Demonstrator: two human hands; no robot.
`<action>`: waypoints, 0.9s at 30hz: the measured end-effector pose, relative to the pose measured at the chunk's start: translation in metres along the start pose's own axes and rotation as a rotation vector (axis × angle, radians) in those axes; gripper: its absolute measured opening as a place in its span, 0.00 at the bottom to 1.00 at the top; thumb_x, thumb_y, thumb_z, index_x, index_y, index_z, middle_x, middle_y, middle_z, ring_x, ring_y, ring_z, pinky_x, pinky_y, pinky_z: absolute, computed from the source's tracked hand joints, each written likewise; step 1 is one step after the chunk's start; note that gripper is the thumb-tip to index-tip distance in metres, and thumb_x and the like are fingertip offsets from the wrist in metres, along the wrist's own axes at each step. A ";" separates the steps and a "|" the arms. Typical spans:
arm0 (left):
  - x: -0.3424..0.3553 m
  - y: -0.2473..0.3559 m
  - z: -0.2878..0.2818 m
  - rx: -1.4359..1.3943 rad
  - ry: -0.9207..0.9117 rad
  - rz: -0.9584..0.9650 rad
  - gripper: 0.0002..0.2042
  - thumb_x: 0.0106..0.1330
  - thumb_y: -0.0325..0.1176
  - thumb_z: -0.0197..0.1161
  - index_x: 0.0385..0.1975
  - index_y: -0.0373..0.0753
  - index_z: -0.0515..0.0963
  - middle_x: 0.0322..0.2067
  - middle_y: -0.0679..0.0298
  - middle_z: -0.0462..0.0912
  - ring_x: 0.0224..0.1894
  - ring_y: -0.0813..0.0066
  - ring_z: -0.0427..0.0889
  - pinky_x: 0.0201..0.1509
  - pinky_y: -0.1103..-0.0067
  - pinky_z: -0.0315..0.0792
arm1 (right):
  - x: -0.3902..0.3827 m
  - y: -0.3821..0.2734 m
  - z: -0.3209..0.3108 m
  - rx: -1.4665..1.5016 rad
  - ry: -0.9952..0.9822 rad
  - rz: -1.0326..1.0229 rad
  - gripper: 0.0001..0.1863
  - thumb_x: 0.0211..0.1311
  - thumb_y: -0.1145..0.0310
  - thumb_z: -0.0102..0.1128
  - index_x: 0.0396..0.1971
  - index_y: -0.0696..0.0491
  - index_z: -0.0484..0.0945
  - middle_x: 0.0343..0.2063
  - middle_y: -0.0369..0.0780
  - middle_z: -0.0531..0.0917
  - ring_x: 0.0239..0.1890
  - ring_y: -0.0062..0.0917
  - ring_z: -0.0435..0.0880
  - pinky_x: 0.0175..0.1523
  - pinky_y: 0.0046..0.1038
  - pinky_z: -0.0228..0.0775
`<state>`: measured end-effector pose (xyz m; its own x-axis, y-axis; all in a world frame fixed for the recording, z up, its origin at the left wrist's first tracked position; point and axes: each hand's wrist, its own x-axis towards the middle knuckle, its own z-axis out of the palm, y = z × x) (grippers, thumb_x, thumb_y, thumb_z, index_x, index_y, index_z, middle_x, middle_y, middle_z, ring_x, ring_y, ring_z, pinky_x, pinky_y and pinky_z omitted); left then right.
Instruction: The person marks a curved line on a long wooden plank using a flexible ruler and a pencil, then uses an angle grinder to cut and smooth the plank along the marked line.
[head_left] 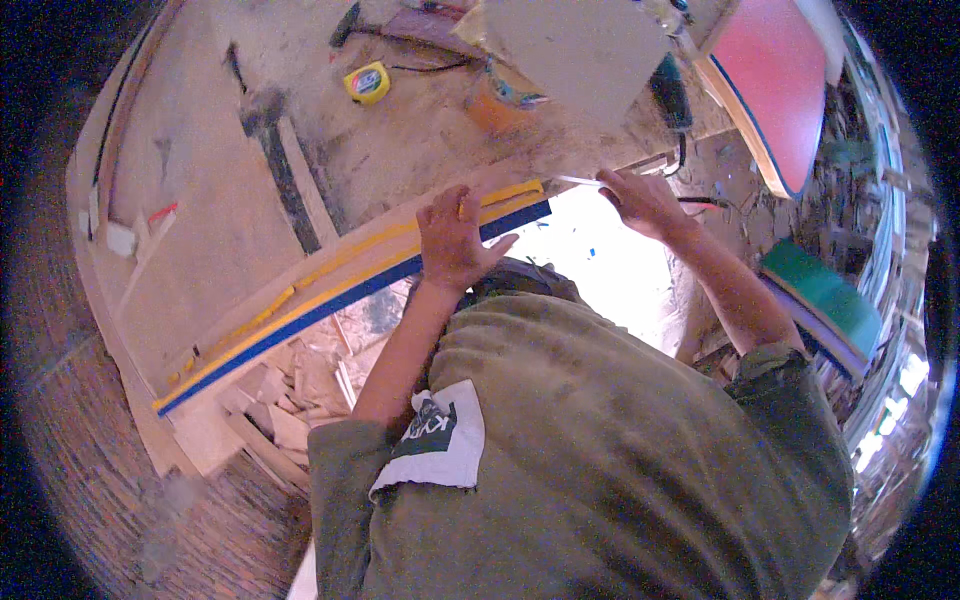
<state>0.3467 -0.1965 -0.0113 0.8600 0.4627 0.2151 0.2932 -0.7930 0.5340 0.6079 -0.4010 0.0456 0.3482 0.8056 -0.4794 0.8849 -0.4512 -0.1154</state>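
A long narrow strip with yellow and blue edges (340, 295) runs along the near side of the workbench. My left hand (455, 245) rests over its right part, thumb stretched away from the other fingers. A loose-looking thin yellow strip (510, 192) runs along the top and passes beneath that hand. Beyond the strip's right end, my right hand (645, 208) pinches a thin whitish sliver-like piece (575, 180). That piece points left toward the tip of the yellow strip; its exact kind cannot be made out.
On the workbench (200, 200) lie a yellow tape measure (367, 83), a hammer (345, 25) and a grey flat panel (570, 55). A red panel (775, 80) stands at the far right, with a green panel (825, 300) below it. Wood offcuts (290, 425) lie under the bench edge.
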 end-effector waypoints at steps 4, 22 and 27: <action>0.006 0.000 0.002 0.109 -0.139 0.092 0.29 0.50 0.53 0.75 0.49 0.43 0.80 0.46 0.60 0.82 0.50 0.60 0.79 0.52 0.58 0.65 | -0.055 -0.007 0.036 0.127 0.213 0.272 0.10 0.73 0.60 0.55 0.48 0.46 0.71 0.29 0.44 0.86 0.31 0.47 0.86 0.34 0.48 0.73; 0.064 -0.005 0.011 -0.227 0.071 0.055 0.37 0.51 0.54 0.77 0.56 0.36 0.75 0.41 0.49 0.84 0.46 0.44 0.82 0.55 0.55 0.71 | -0.152 -0.081 0.088 1.143 1.184 0.528 0.18 0.77 0.58 0.52 0.53 0.58 0.72 0.26 0.37 0.82 0.32 0.24 0.86 0.40 0.28 0.78; 0.106 0.010 -0.004 -0.321 0.351 0.115 0.41 0.46 0.54 0.82 0.56 0.36 0.74 0.42 0.49 0.83 0.47 0.42 0.80 0.59 0.55 0.71 | -0.152 -0.065 0.062 1.149 1.063 0.683 0.16 0.79 0.59 0.50 0.52 0.56 0.75 0.24 0.37 0.81 0.30 0.22 0.85 0.38 0.27 0.76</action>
<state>0.4392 -0.1540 0.0199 0.6705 0.5285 0.5207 0.0131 -0.7101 0.7040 0.4782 -0.5178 0.0718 0.9995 0.0303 -0.0120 0.0025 -0.4374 -0.8993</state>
